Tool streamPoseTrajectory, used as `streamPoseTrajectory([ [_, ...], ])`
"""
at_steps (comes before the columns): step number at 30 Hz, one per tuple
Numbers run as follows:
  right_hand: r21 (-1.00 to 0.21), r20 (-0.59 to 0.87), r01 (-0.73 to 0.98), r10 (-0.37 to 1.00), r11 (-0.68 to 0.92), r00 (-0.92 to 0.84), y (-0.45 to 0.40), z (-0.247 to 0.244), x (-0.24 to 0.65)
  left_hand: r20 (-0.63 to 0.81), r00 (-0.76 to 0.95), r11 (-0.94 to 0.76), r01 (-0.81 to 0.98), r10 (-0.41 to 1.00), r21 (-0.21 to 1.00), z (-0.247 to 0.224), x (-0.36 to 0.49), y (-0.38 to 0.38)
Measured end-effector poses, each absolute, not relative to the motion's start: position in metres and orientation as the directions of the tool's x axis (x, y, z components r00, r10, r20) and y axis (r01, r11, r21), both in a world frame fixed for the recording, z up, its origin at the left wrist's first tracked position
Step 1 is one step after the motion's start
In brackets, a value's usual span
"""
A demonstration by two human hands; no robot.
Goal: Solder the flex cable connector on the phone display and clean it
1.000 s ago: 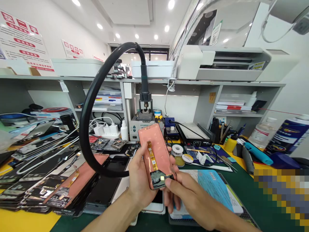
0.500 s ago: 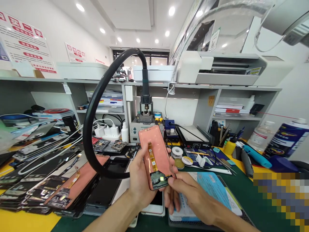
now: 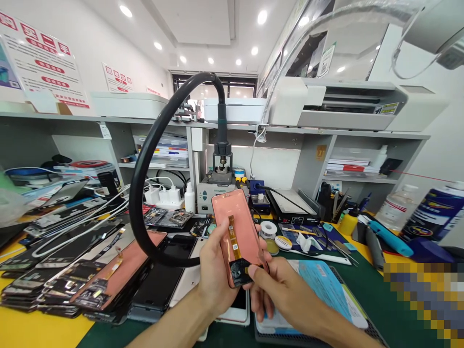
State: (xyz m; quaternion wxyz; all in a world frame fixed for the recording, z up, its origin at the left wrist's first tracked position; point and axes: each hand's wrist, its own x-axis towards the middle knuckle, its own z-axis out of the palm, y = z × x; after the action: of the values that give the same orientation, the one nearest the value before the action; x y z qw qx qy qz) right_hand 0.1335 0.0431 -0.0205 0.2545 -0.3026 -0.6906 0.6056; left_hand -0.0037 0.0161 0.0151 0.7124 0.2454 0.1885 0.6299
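My left hand is closed round a phone screen, held upright and tilted with its copper-coloured back toward me. A gold flex cable runs down that back to a dark circuit section at the lower end. The left thumb lies along the left edge, and fingertips show at the right edge. My right hand pinches the screen's lower right corner, its thumb over the dark section. Whether something small sits under that thumb is hidden. Below lies a white phone.
Stacked phone screens and black phones fill the left side. A thick black hose arches close to my left hand. A blue-and-white packet lies on a black mat at right. Behind are a solder reel and a hot plate.
My right thumb has moved slightly left over the screen's lower end. The circuit section, green with a bright patch before, now looks dark. The whole view has shifted slightly.
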Motion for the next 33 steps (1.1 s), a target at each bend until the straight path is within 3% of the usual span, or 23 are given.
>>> streamPoseTrajectory([
  [15, -0.983, -0.018, 0.146, 0.726, 0.114, -0.688, 0.04, -0.015, 0.134, 0.067, 0.133, 0.076, -0.834, 0.989, 0.546, 0.014, -0.004, 0.015],
  [33, -0.995, 0.01, 0.055, 0.664, 0.077, -0.747, 0.04, -0.009, 0.141, 0.034, 0.153, 0.11, -0.832, 0.988, 0.544, 0.02, -0.005, 0.014],
])
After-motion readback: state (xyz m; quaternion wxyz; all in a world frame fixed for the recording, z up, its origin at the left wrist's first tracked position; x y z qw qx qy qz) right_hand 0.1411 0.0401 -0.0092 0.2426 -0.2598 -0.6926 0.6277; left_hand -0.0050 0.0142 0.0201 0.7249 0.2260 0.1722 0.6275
